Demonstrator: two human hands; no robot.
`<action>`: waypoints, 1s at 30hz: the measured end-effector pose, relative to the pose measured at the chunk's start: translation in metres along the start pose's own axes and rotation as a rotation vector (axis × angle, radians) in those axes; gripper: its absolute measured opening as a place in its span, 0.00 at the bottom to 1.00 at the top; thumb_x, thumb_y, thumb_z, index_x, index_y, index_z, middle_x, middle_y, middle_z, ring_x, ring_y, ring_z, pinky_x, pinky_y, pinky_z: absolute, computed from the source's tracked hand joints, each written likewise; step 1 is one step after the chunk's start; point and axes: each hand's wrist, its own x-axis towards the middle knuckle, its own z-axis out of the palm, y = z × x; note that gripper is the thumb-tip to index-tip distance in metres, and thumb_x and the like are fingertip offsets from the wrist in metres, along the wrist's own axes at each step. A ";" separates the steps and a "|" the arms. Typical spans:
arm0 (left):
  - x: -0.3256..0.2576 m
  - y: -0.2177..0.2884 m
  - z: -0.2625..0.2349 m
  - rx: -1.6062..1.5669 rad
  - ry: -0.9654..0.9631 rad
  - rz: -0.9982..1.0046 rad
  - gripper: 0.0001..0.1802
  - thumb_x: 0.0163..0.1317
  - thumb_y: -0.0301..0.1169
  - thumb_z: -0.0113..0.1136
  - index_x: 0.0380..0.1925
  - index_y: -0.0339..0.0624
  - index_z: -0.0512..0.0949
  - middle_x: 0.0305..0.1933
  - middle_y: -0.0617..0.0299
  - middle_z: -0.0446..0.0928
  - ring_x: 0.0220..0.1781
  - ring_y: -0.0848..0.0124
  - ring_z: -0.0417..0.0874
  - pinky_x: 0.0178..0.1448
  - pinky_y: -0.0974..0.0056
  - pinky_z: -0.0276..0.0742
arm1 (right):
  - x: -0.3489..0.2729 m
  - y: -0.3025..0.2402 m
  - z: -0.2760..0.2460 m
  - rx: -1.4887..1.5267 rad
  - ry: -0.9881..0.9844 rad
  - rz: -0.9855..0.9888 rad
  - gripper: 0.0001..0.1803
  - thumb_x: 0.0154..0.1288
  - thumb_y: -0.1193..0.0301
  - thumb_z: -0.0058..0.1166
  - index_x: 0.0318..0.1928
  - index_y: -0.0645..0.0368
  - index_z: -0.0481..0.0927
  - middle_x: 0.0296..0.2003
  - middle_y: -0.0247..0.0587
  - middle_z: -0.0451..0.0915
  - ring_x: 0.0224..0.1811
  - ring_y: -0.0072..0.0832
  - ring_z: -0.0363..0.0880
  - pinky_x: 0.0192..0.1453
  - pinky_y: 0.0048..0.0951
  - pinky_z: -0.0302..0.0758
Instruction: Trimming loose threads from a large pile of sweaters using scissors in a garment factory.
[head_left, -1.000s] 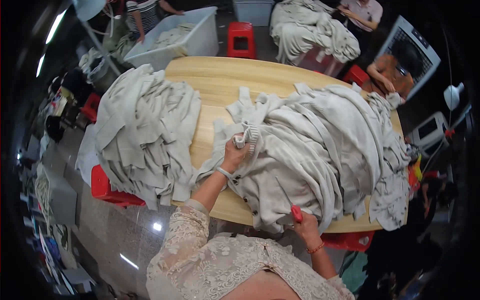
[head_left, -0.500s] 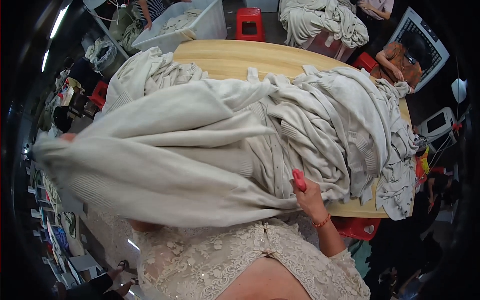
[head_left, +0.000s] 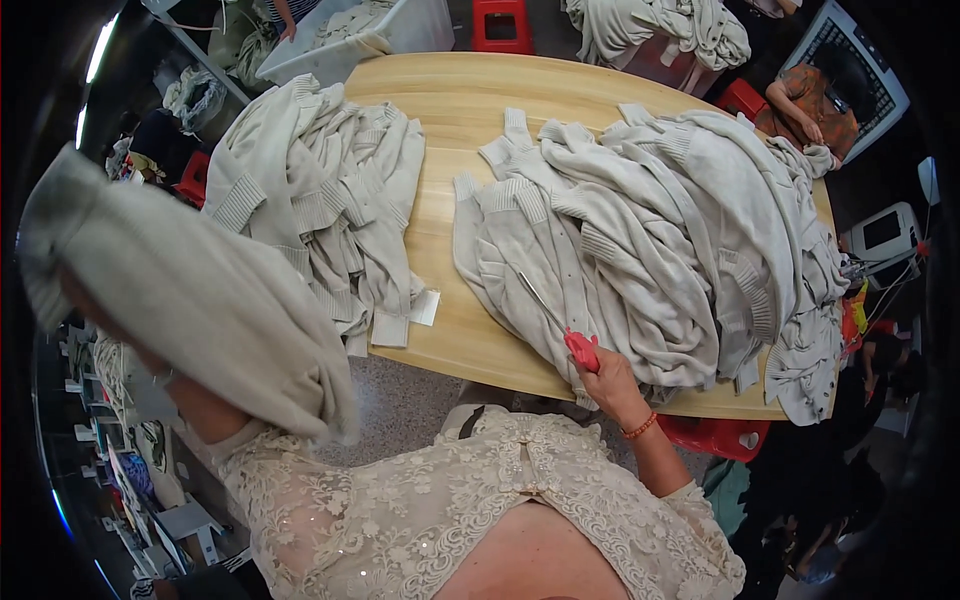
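Observation:
At the far left, a pale grey-beige knitted sweater (head_left: pixel 190 270) hangs from my raised left arm (head_left: pixel 205 405), blurred by motion. The cloth covers my left hand, which carries it, so the fingers are hidden. My right hand (head_left: pixel 612 385) is closed round the red handle of a pair of scissors (head_left: pixel 582 350). Their thin metal blade points up and left, over the near edge of a heap of similar button-front knits (head_left: pixel 640 250) on the table's right half. A second pile of these knits (head_left: pixel 320 190) lies on the table's left side, with a white tag at its near corner.
The wooden table (head_left: pixel 450 130) shows bare between the piles. Beyond it stand a white bin (head_left: pixel 420 30), a red stool (head_left: pixel 502 28) and another heap of knits (head_left: pixel 665 30). A co-worker (head_left: pixel 805 105) sits at the far right. Another red stool (head_left: pixel 715 435) is by the near right edge.
The sweater has been drawn left off the table, uncovering the tabletop and left pile. My left arm has swung out to the left. My right hand keeps the scissors, whose blade now shows.

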 end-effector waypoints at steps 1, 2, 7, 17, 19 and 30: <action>0.011 -0.101 -0.011 0.016 -0.001 0.030 0.24 0.63 0.40 0.62 0.53 0.36 0.73 0.46 0.51 0.80 0.50 0.58 0.82 0.55 0.57 0.78 | 0.001 0.001 0.000 0.001 0.025 0.021 0.10 0.59 0.68 0.56 0.32 0.64 0.76 0.27 0.59 0.78 0.34 0.56 0.78 0.38 0.47 0.73; 0.011 -0.097 0.003 0.026 -0.011 0.054 0.23 0.63 0.39 0.62 0.52 0.36 0.73 0.45 0.51 0.81 0.49 0.58 0.83 0.55 0.58 0.78 | 0.003 -0.001 0.000 -0.009 0.051 0.046 0.09 0.58 0.69 0.56 0.32 0.64 0.76 0.28 0.59 0.78 0.34 0.56 0.78 0.37 0.47 0.73; -0.021 -0.075 0.218 -0.952 0.238 -0.604 0.15 0.57 0.28 0.66 0.43 0.32 0.80 0.45 0.59 0.81 0.44 0.71 0.81 0.51 0.64 0.75 | 0.008 0.003 0.010 -0.031 0.107 0.097 0.09 0.59 0.70 0.57 0.34 0.64 0.77 0.26 0.58 0.76 0.29 0.53 0.75 0.34 0.42 0.71; -0.320 0.040 0.310 -0.111 -1.199 0.076 0.46 0.51 0.44 0.70 0.67 0.43 0.60 0.73 0.39 0.50 0.75 0.42 0.47 0.75 0.50 0.50 | -0.003 0.043 0.026 -0.123 0.268 0.404 0.11 0.57 0.69 0.58 0.32 0.65 0.76 0.29 0.59 0.78 0.35 0.56 0.77 0.39 0.47 0.73; -0.336 0.034 0.309 -0.273 -1.095 0.158 0.38 0.54 0.39 0.67 0.64 0.41 0.65 0.73 0.39 0.50 0.75 0.41 0.47 0.75 0.50 0.50 | -0.007 0.046 0.031 -0.148 0.247 0.428 0.10 0.57 0.68 0.57 0.33 0.64 0.76 0.31 0.58 0.78 0.37 0.57 0.78 0.41 0.49 0.74; -0.317 0.189 0.218 -1.078 -0.870 0.577 0.25 0.54 0.25 0.53 0.56 0.46 0.72 0.61 0.53 0.70 0.61 0.54 0.72 0.62 0.53 0.67 | -0.040 0.059 0.035 -0.326 0.293 0.359 0.11 0.50 0.78 0.53 0.37 0.62 0.72 0.36 0.55 0.76 0.36 0.55 0.76 0.41 0.50 0.72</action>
